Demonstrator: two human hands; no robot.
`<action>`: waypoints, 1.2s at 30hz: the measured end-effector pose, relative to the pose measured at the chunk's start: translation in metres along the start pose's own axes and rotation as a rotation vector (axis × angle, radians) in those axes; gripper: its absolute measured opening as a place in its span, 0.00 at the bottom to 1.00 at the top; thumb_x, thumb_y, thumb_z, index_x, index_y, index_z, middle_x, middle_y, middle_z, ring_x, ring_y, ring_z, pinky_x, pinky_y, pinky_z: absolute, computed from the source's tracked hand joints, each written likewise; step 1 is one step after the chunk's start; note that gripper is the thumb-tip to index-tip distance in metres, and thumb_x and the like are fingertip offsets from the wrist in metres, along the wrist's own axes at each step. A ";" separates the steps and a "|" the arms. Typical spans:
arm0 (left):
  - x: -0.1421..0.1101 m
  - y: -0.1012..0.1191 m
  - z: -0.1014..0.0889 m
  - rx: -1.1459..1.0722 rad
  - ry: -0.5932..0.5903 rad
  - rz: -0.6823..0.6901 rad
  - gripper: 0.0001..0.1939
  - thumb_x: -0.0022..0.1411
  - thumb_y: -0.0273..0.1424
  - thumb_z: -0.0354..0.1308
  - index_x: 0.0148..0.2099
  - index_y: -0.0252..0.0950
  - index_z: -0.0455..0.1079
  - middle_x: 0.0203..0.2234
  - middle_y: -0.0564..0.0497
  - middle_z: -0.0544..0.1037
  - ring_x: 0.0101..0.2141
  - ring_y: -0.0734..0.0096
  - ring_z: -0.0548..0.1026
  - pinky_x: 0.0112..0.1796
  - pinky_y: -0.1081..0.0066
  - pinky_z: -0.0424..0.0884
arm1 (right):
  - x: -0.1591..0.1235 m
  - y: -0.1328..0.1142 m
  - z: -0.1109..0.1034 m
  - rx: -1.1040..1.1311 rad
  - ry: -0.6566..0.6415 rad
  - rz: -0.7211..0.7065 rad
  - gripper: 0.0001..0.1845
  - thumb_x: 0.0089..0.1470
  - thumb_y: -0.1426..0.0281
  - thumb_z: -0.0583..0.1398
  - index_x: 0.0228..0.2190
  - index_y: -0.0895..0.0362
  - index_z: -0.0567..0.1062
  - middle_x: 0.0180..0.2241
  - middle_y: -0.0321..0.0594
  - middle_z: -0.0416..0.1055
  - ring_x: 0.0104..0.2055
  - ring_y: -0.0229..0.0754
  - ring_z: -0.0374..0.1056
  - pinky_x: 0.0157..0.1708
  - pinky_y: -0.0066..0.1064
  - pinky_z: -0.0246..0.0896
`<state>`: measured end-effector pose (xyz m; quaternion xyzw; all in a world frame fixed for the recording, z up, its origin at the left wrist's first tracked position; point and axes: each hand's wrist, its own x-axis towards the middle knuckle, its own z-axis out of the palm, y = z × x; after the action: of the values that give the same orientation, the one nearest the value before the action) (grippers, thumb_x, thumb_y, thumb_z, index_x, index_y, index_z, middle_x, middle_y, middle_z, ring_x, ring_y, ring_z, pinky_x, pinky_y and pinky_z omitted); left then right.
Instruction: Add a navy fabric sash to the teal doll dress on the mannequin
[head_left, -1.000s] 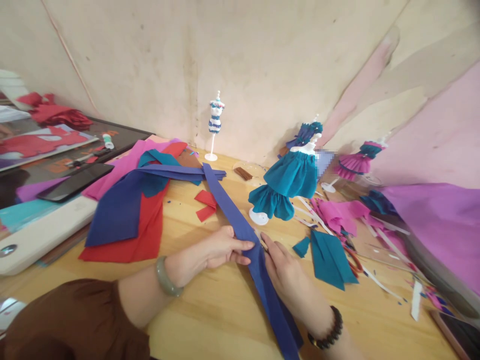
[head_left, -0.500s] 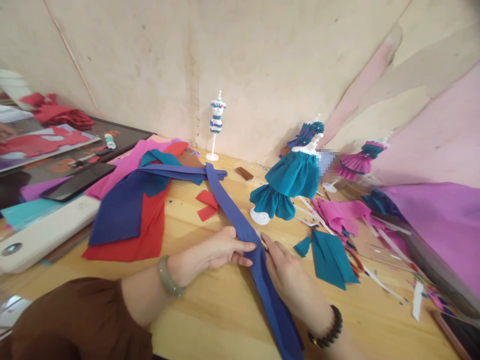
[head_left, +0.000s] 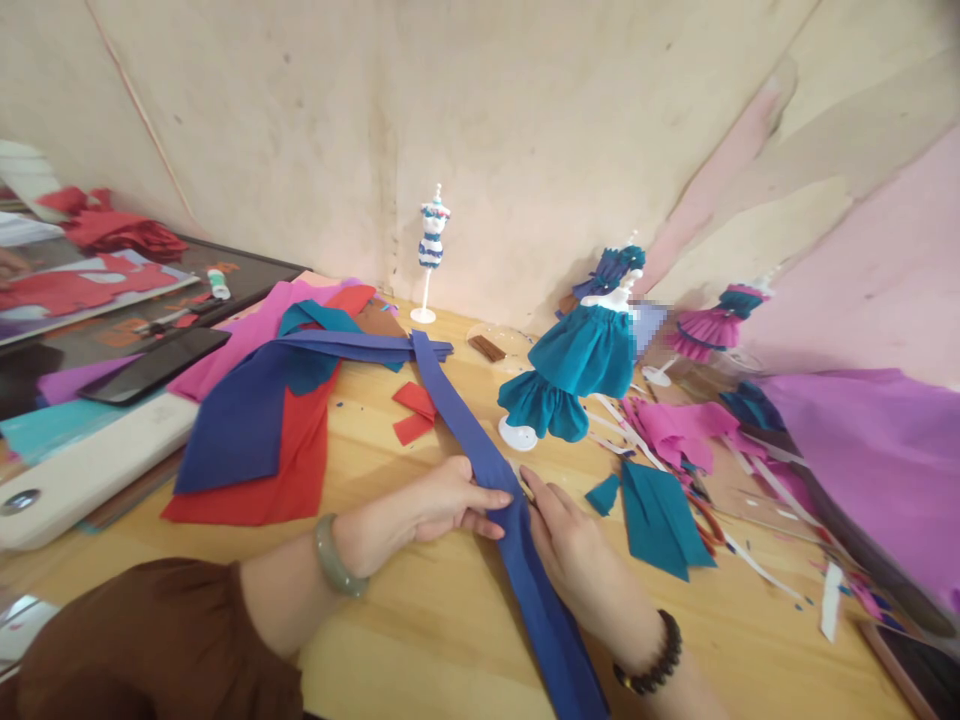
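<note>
A long folded strip of blue crepe paper (head_left: 450,400) runs from the far middle of the table down toward me. My left hand (head_left: 457,500) pinches its left edge, the thumb lying on top and the fingers curled beneath. On the opposite edge is my right hand (head_left: 562,530), its fingers curled closed. A thin, pale tip shows by its index finger, too small to name; the rest is hidden by the hand. Two small red paper pieces (head_left: 414,412) lie left of the strip. A teal ruffled dress (head_left: 581,350) on a small white mannequin stands beyond my right hand.
Red paper (head_left: 300,480), with blue and teal sheets over it, lies left beside a long white device (head_left: 97,470) and a black phone (head_left: 154,365). A bare-skirted mini mannequin (head_left: 431,250) stands at the back. Teal scraps (head_left: 660,515), orange-handled scissors (head_left: 709,522) and trimmings lie right.
Almost nothing differs. The view has shifted very slightly, and both hands stay at the same place on the blue strip.
</note>
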<state>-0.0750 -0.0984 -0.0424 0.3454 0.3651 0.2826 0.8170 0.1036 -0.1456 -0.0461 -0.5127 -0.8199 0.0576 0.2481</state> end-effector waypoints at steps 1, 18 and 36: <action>-0.001 0.000 0.001 0.008 0.006 -0.003 0.11 0.49 0.24 0.67 0.38 0.32 0.75 0.29 0.51 0.76 0.28 0.73 0.74 0.28 0.73 0.73 | 0.000 0.000 0.000 -0.001 -0.003 0.011 0.25 0.59 0.78 0.47 0.57 0.60 0.65 0.43 0.53 0.75 0.42 0.48 0.76 0.42 0.42 0.75; -0.001 -0.002 0.002 0.036 -0.038 0.007 0.16 0.43 0.27 0.72 0.36 0.31 0.74 0.27 0.51 0.76 0.28 0.72 0.76 0.28 0.72 0.75 | -0.002 0.005 0.003 0.011 -0.021 -0.003 0.24 0.60 0.77 0.46 0.56 0.61 0.65 0.42 0.53 0.75 0.43 0.47 0.75 0.42 0.41 0.74; 0.010 0.017 -0.027 -0.167 -0.021 0.004 0.05 0.59 0.29 0.62 0.34 0.30 0.72 0.23 0.51 0.76 0.22 0.78 0.74 0.26 0.77 0.72 | 0.000 0.002 0.000 0.006 -0.093 0.033 0.23 0.62 0.75 0.45 0.56 0.65 0.64 0.46 0.56 0.74 0.46 0.49 0.74 0.44 0.42 0.73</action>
<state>-0.0945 -0.0715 -0.0461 0.2799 0.3308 0.3101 0.8462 0.1052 -0.1450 -0.0469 -0.5224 -0.8217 0.0880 0.2104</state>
